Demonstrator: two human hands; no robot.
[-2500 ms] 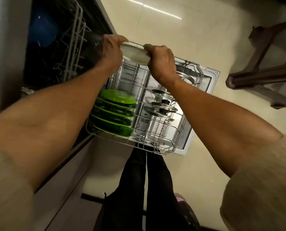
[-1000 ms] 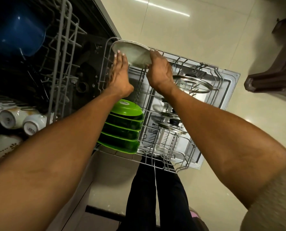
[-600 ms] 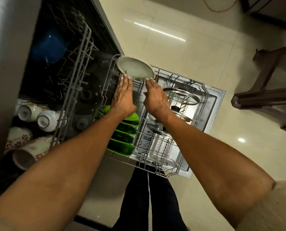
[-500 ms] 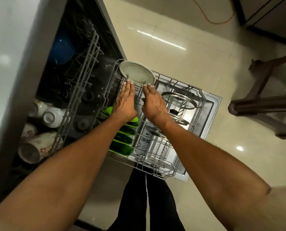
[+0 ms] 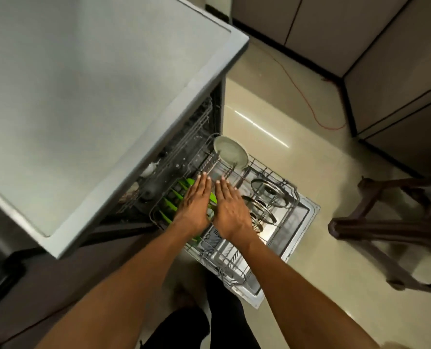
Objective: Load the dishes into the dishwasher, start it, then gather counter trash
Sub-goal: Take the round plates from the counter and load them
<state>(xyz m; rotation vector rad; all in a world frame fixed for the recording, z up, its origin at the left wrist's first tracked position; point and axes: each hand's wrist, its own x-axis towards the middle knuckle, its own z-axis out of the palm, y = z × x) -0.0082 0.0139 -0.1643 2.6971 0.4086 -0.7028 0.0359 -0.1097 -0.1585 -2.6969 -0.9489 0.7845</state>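
Both hands flat, fingers straight, side by side over the pulled-out grey wire lower rack (image 5: 224,263), holding nothing: left hand (image 5: 195,206) above the row of upright bright green plates (image 5: 170,204), right hand (image 5: 230,210) just beside it, nearer the middle of the rack. Round pale grey-white plate (image 5: 230,152) stands tilted in the rack's far corner, apart from the fingertips. Round glass pot lids with metal rims (image 5: 266,188) stand along the rack's right side. Rack rests over the open stainless dishwasher door (image 5: 301,227), lying flat above the glossy cream tile floor (image 5: 310,177). Grey slab countertop (image 5: 83,96) overhangs on the left, covering most of the dishwasher cavity. Dark wooden chair (image 5: 395,230) stands right of the door, tile showing between them. Thin orange cord (image 5: 307,99) trails across the floor toward grey-beige cabinet fronts (image 5: 398,71).
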